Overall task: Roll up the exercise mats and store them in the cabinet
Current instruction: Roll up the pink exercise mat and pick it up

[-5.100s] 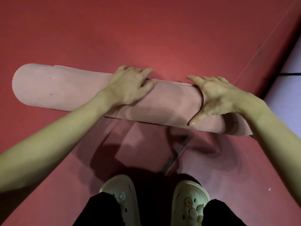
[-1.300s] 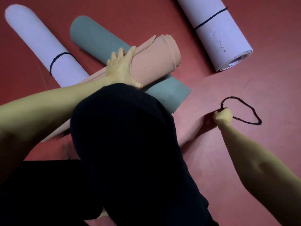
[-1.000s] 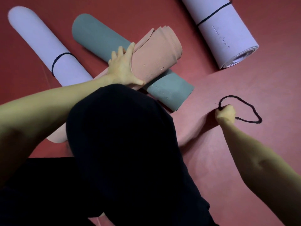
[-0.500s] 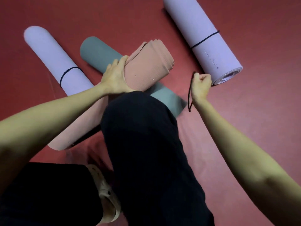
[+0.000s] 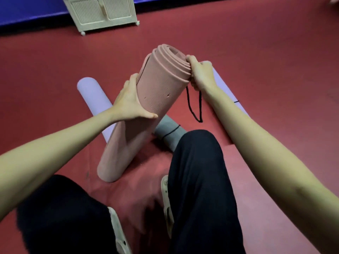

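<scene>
1. Knees, dark trousers, pale clogs point(image 5: 167, 204). Nearest the viewer, below both hands; person crouched on red floor point(image 5: 256, 52).

2. Left hand point(image 5: 129, 101). Fingers spread and curved round the left flank of the pink mat point(image 5: 159, 85), thumb underneath. Holds the roll tilted, its upper end raised.

3. Pink mat. Rolled, unbound. Lower end on the floor near the left knee; upper end up between the two hands, coils showing and slightly telescoped.

4. Right hand point(image 5: 200, 74). Curled at the roll's upper rim, pinching the black loop point(image 5: 194, 105), which hangs slack below the hand, right of the roll.

5. Step in hand, as judged: binding the roll with the loop. To do well: keep the left grip firm so the coils do not loosen; open the loop wide and pass it over the raised end; slide it down toward the left hand, to mid-length. Square the telescoped layers first, or the band will sit unevenly.

6. Grey mat point(image 5: 167, 132). Rolled, banded, lying under the pink one, below the right hand.

7. Lilac mats, two. One point(image 5: 93, 96) left of the left hand; one point(image 5: 225, 88) behind the right forearm, banded.

8. Cabinet point(image 5: 102, 12). Cream, doors closed, far beyond both hands. Nothing seen stored yet.
</scene>
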The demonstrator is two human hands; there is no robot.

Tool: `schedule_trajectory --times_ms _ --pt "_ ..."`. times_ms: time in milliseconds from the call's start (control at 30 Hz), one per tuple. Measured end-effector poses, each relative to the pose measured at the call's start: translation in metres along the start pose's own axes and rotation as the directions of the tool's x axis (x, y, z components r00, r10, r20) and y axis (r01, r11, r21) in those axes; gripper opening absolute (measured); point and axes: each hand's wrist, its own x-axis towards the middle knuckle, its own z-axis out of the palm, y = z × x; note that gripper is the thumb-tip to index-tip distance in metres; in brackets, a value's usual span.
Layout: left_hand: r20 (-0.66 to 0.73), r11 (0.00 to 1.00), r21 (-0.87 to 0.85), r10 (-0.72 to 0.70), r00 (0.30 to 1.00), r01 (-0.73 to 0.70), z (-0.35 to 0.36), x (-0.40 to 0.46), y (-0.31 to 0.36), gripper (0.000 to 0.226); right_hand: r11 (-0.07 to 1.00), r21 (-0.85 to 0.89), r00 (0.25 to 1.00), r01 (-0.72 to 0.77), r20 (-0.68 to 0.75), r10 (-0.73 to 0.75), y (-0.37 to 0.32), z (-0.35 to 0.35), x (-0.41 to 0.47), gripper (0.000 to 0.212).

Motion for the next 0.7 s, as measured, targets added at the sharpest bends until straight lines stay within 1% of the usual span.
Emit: schedule_trajectory --times_ms 100,167,300,400,500,567,633,700 --pt "-0.03 0.998 -0.05 0.027 0.999 -0.029 -0.023 -0.013 0.004 0.129 0.997 0.003 0.997 0.077 -0.032 -0.076 -0.032 0.01 -0.02 0.049" --pt "-0.057 0.996 -0.083 0.041 0.998 -0.045 -0.035 -0.022 0.005 0.128 0.991 -0.012 0.991 0.132 -0.025 -0.132 -0.052 0.016 -0.032 0.05" --pt "-0.121 0.992 -0.112 0.05 0.991 -0.064 -0.054 -0.043 0.003 0.126 0.95 -0.141 0.96 0.278 0.007 -0.28 -0.085 0.03 -0.053 0.058" --pt "-0.136 0.991 -0.122 0.04 0.99 -0.057 -0.062 -0.059 -0.002 0.129 0.912 -0.191 0.932 0.362 0.038 -0.362 -0.092 0.045 -0.065 0.06" --pt "-0.123 0.989 -0.15 -0.017 0.992 -0.001 -0.07 -0.074 -0.011 0.127 0.895 -0.235 0.925 0.379 0.051 -0.378 -0.096 0.061 -0.078 0.058" --pt "-0.137 0.969 -0.248 -0.058 0.989 0.022 -0.083 -0.08 -0.009 0.122 0.881 -0.327 0.937 0.342 0.05 -0.345 -0.102 0.071 -0.083 0.056" --pt "-0.178 0.942 -0.336 -0.074 0.981 0.01 -0.1 -0.082 -0.004 0.118 0.866 -0.406 0.954 0.292 0.058 -0.294 -0.113 0.081 -0.088 0.051" --pt "-0.182 0.944 -0.331 -0.049 0.982 -0.015 -0.113 -0.082 0.0 0.124 0.854 -0.446 0.963 0.268 0.101 -0.249 -0.125 0.091 -0.089 0.046"
